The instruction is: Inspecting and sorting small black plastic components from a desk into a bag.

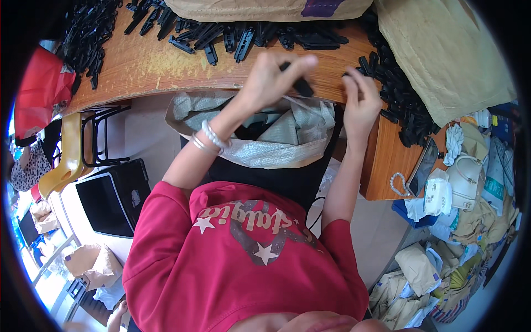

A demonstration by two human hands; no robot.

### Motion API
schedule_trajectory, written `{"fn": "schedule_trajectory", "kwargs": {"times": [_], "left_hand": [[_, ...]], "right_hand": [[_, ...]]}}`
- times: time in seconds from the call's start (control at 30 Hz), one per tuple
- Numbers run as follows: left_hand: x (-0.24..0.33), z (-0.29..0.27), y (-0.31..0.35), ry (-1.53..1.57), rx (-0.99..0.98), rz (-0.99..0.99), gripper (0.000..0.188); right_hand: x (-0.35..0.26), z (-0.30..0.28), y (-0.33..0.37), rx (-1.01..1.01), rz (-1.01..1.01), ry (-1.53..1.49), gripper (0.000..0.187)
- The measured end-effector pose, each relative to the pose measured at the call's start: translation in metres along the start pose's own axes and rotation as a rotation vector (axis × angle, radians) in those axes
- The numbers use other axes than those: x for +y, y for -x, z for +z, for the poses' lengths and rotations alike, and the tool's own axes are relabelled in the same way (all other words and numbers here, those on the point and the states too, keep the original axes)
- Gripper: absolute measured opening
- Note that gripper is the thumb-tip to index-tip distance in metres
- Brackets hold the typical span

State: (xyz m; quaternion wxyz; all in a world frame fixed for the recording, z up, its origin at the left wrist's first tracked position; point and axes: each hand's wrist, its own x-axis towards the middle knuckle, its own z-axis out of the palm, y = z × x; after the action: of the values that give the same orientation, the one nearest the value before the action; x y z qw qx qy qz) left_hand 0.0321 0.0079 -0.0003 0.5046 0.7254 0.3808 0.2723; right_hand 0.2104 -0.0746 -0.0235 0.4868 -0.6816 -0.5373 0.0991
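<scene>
My left hand (271,80), with a beaded bracelet and bangles at the wrist, is closed around a short black plastic part (302,87). It is over the near edge of the wooden table (133,66). My right hand (362,102) is off to the right with thumb and fingers pinched together. A small dark bit shows at its fingertips, too little to name. Beside it lies a heap of black plastic parts (406,105). Below both hands, a white woven sack (260,154) hangs open across my lap, with dark things partly visible inside.
More black plastic parts (243,44) line the table, with another heap (88,41) at far left. Large brown sacks (442,55) stand behind. On the right are a phone (423,166), a tissue pack (438,193) and a white handbag (466,182). A yellow chair (69,155) stands left.
</scene>
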Motion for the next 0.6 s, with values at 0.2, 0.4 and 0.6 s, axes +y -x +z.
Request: {"fn": "schedule_trajectory", "kwargs": {"times": [0.2,0.4,0.6], "left_hand": [[-0.017,0.016,-0.056,-0.432,0.276,0.293,0.023],[-0.013,0.031,-0.066,-0.939,0.145,0.327,0.019],[-0.014,0.026,-0.059,-0.899,0.160,0.356,0.026]], "right_hand": [[0.002,0.006,-0.017,-0.107,0.040,0.567,0.037],[0.013,0.011,-0.010,0.097,-0.169,0.417,0.028],[0.023,0.005,0.000,0.106,-0.201,0.288,0.022]]}}
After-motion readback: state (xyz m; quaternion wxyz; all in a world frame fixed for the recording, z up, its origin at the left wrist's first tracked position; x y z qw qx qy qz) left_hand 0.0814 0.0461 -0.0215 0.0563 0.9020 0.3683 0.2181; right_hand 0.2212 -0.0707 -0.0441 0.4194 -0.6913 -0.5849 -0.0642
